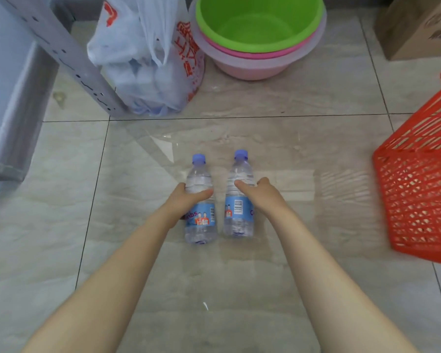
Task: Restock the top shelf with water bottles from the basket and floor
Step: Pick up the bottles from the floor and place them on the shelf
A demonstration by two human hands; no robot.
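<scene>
- On the tiled floor (pixel 138 174), at centre, the left bottle (pixel 201 220) and the right bottle (pixel 239 212) stand side by side, just apart, caps up, long axes upright.
- The left hand (pixel 186 200) comes in from 7 o'clock and grips the left bottle just above its label. Its fingers (pixel 181 186) curl round the far side and the thumb crosses the near face.
- The right hand (pixel 262 194) comes in from 5 o'clock and holds the right bottle the same way.
- Each hand is on its nearer bottle, so neither has to cross.
- The red basket (pixel 418 187) sits at 3 o'clock and the shelf upright (pixel 61 54) at 10 o'clock. The lift probably goes straight up along the bottles' axes, then toward 10 o'clock.
</scene>
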